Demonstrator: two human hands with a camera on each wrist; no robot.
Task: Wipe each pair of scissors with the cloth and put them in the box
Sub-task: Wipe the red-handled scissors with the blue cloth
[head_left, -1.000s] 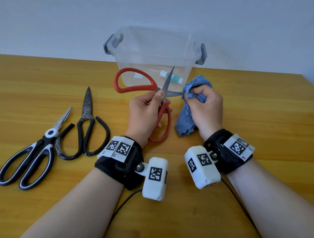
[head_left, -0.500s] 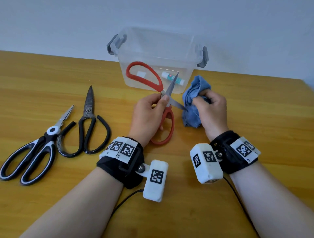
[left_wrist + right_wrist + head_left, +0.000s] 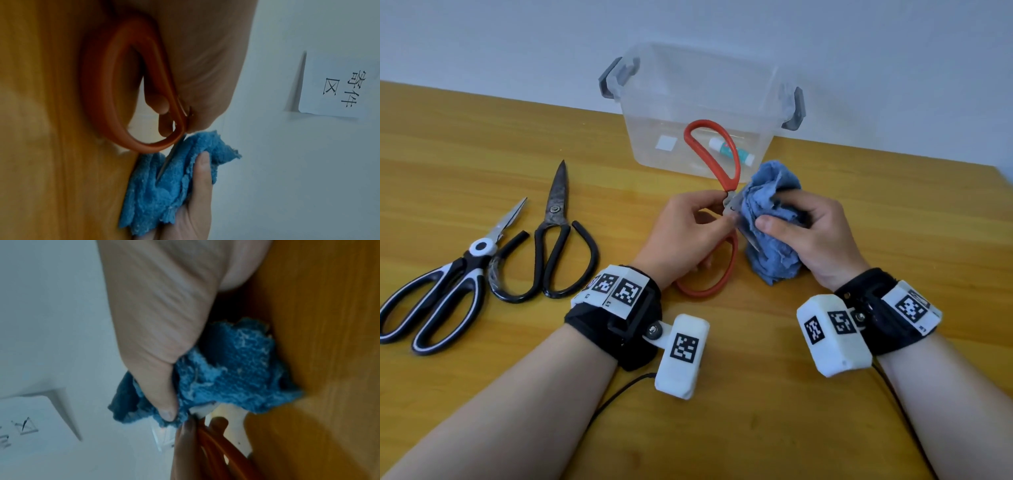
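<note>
Red-handled scissors [image 3: 717, 161] under wipe, held above the table near the clear box [image 3: 698, 113].
Left hand [image 3: 685, 236] pinches the pivot; right hand [image 3: 811, 236] grips the blue cloth [image 3: 770, 212] folded round a blade. A wall paper [image 3: 337, 84] reads "寄件区".

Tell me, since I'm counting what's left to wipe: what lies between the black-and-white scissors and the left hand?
In the head view, the black scissors lie between the black-and-white scissors and the left hand.

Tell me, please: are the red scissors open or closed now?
Open. The red scissors have their two handle loops spread far apart, one above the left hand and one below; the cloth covers the blades.
</note>
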